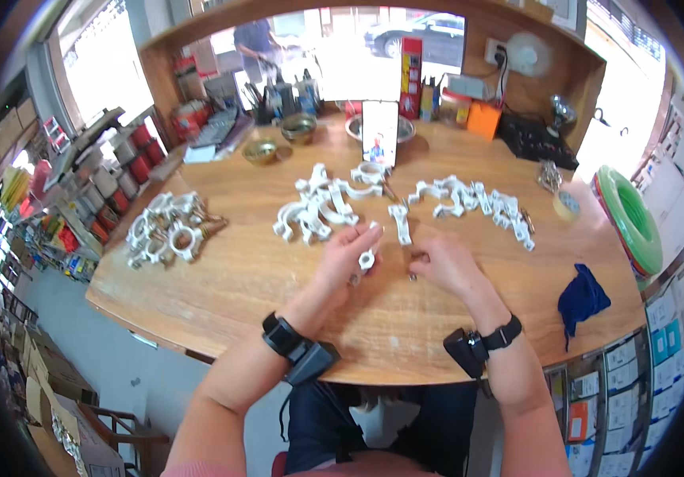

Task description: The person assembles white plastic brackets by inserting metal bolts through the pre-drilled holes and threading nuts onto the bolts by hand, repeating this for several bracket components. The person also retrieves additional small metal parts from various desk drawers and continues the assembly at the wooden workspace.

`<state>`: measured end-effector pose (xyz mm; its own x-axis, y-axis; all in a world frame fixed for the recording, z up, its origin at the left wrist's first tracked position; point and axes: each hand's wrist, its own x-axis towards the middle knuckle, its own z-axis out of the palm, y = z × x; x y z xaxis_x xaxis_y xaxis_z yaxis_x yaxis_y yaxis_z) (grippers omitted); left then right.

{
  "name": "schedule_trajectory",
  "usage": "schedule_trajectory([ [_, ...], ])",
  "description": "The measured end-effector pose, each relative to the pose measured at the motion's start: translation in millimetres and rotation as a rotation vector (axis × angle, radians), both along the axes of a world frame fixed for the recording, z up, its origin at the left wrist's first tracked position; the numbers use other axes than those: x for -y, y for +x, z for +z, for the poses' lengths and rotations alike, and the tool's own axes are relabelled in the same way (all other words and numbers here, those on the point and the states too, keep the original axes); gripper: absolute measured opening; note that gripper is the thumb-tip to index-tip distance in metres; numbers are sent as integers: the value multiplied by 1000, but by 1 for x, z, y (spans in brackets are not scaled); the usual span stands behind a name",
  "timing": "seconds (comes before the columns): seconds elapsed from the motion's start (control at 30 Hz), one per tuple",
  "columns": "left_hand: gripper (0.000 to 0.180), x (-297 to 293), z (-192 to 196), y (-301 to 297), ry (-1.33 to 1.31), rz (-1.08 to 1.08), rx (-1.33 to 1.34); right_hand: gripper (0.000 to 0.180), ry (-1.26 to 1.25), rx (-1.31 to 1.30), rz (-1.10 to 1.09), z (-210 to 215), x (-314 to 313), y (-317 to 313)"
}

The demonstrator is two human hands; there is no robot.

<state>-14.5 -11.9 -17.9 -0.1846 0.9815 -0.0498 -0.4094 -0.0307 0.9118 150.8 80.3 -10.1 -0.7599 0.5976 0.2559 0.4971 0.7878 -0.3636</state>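
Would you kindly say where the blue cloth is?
In the head view, the blue cloth lies on the wooden table, right of the right hand, below the tape roll.

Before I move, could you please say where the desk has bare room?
Bare wood shows between the left clamp pile and the left hand, and between the right hand and the blue cloth. Beyond the hands, white clamps crowd it.

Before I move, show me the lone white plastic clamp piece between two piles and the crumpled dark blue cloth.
Lone white plastic clamp piece (400,223): head view, middle of its body.
Crumpled dark blue cloth (583,299): head view, on its folds.
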Motion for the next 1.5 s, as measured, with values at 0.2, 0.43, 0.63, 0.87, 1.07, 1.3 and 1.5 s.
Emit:
schedule_trajectory([
  [0.2,37,15,13,10,31,-143,-9,22,-942,-537,12,10,15,-15],
  [0.43,36,15,12,13,93,-212,-17,21,-1424,-756,223,4,20,-16],
  [0.63,28,16,16,11,79,-233,113,20,-1491,-814,212,6,22,-16],
  [0.87,27,13,8,10,87,-168,-15,19,-1484,-756,296,5,24,-18],
  [1.07,30,11,7,10,87,-163,82,21,-1320,-633,151,6,10,-15],
  [1.3,33,11,10,11,191,-200,-16,20,-1429,-650,182,8,-3,-10],
  [1.5,21,7,9,1,209,56,180,17,-665,-100,-30,9,-20,6],
])
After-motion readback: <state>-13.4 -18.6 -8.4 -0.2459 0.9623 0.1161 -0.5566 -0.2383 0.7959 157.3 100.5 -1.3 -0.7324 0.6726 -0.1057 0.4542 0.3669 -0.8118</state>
